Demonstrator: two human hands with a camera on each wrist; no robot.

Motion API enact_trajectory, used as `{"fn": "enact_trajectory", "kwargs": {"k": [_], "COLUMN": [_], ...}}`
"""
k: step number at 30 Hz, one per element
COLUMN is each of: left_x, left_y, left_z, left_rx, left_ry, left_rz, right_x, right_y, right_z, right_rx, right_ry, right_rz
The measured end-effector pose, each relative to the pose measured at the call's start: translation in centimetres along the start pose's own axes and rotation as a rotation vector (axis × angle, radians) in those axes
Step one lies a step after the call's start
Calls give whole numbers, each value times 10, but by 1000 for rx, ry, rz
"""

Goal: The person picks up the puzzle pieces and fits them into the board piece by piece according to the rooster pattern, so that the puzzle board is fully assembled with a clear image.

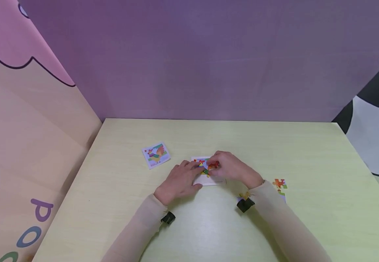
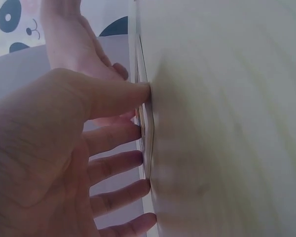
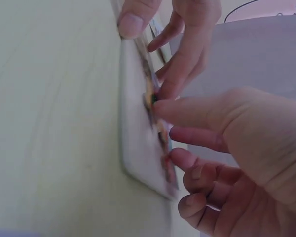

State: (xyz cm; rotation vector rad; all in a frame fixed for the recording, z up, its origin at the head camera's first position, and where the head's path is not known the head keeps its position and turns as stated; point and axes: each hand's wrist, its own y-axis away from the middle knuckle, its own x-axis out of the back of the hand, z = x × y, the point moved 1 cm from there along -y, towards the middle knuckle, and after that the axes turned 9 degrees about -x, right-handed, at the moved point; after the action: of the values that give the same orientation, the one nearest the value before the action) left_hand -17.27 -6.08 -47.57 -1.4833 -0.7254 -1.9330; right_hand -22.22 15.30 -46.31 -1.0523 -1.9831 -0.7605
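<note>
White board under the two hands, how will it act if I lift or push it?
The white board is probably fairly stiff, as its long edge looks straight in the right wrist view. Being thin, it is likely light. Its low, flat shape suggests sliding across the smooth-looking table rather than rolling or tipping.

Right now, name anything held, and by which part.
Left hand presses the white board on its left; whether the right hand pinches a puzzle piece is unclear.
</note>
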Motion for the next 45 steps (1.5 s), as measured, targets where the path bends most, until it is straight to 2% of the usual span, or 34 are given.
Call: {"fn": "enact_trajectory", "kwargs": {"k": [7,16,22,26,31,34,37,40,45], "left_x": [-1,0,0,1,1,0,0,-3,-7], "left_y": [-1,0,1,0,0,-1,-3,-6,-9], "left_z": [2,2,5,6,6,4,3,2,4], "left_rx": [-2,6,14,-8,-36,-29,-21,-12,-4], "left_ry": [2,-46,-83,-61,-64,-65,-53,-30,-15], "left_rz": [-8,-6,16,26,36,46,51,50,36], "right_x": [-6,-11,-17,-19,-19,-16,-11,-5,11], "right_y": [4,4,1,-3,-5,-1,5,13,38], "right_z": [4,-3,-4,-3,-4,-4,0,10,35], "right_rx": [-28,-8,-54,-84,-74,-42,-37,-83,-191], "right_ry": [-56,1,-66,-80,-69,-68,-122,-184,-208], "right_rz": [22,53,47,41,35,11,-8,8,108]}}
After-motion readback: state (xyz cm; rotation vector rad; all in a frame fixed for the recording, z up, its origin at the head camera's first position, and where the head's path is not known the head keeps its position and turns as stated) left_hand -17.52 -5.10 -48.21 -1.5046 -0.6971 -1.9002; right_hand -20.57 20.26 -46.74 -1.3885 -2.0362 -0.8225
